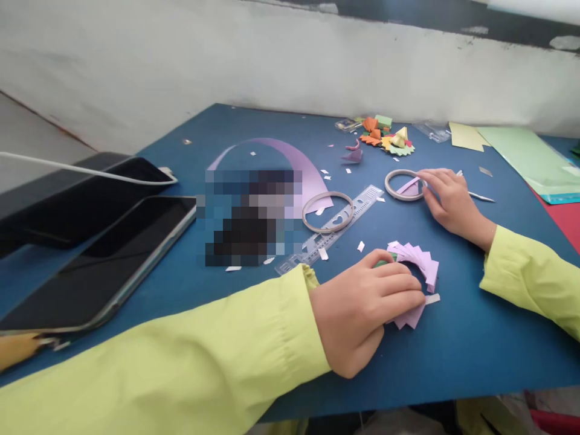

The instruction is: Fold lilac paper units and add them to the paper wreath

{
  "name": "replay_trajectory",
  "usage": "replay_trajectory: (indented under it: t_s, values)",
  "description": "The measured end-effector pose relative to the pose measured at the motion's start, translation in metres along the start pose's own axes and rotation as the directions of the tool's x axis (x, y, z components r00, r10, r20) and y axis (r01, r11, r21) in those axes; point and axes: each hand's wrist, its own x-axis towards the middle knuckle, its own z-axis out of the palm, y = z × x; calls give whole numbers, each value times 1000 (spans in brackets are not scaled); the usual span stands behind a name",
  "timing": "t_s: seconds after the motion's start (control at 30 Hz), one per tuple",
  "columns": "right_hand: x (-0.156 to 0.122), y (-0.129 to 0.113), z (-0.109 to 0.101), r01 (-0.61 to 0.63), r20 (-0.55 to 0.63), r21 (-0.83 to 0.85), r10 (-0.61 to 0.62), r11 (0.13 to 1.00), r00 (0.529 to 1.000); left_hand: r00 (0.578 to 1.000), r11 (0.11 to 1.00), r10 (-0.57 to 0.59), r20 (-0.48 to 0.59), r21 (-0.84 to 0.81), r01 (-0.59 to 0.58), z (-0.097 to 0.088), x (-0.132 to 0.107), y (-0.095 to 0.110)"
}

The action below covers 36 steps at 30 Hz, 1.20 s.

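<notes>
Lilac folded-paper fan ring (414,269) near the blue counter's (475,344) front edge stays flat because my left hand (362,308) pinches it closed-fingered, while my right hand (446,196) loosely fingers the beige hoop (401,184) farther back.

1. I wear a long-sleeved top in a pale yellow-green, a lime shade, and it covers both my arms down to the wrists.
2. My left sleeve (181,356) is plain cloth with soft folds along the forearm and a gathered, stitched cuff with small puckers at the wrist.
3. My right sleeve (530,284) is the same colour, with loose creases and a slightly flared cuff edge.
4. My left hand (367,308) is bare: no ring, watch or glove shows.
5. My right hand (448,202) is equally bare, fingers uncovered.
</notes>
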Motion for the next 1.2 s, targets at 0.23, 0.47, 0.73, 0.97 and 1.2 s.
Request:
replay_trajectory:
  t_s: [0.23,0.47,0.73,0.97,1.2]
  values:
    - [17,5,14,14,52,-52,-11,999,999,997,993,-42,-57,109,48,1,0,7]
    - [15,11,21,32,66,-79,-27,996,997,998,973,-45,-44,223,54,5,-2,2]
    - [15,15,19,67,-77,-75,-73,995,994,982,927,-85,-167,348,139,2,0,5]
    - [13,11,20,102,-191,-36,-107,994,976,831,540,-413,-373,634,553,-57,32,-49]
    - [2,17,23,-25,-243,-10,22,1000,970,755,339,-608,-247,779,528,-98,79,-136]
